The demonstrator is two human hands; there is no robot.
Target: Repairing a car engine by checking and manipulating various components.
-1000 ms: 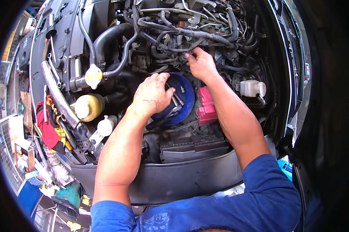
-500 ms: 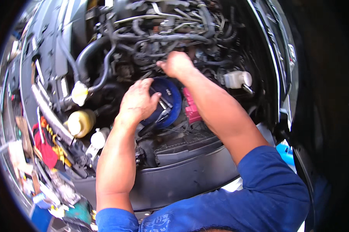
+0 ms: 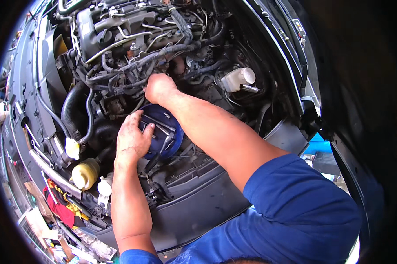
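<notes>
Grip, right hand (image 3: pixel 160 90): fingers curled in among dark hoses (image 3: pixel 161 53), just past the far edge of a blue bowl (image 3: pixel 176 141); whether anything is grasped cannot be told. Grip, left hand (image 3: pixel 134 138): loose, thumb and fingers parted, laid over the bowl's left side. Bowl: placed before the engine (image 3: pixel 91 39); metal tools (image 3: pixel 167 141) contained.

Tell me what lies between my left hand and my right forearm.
In the head view, a round blue tray with metal tools lies between your left hand and right forearm.
</notes>
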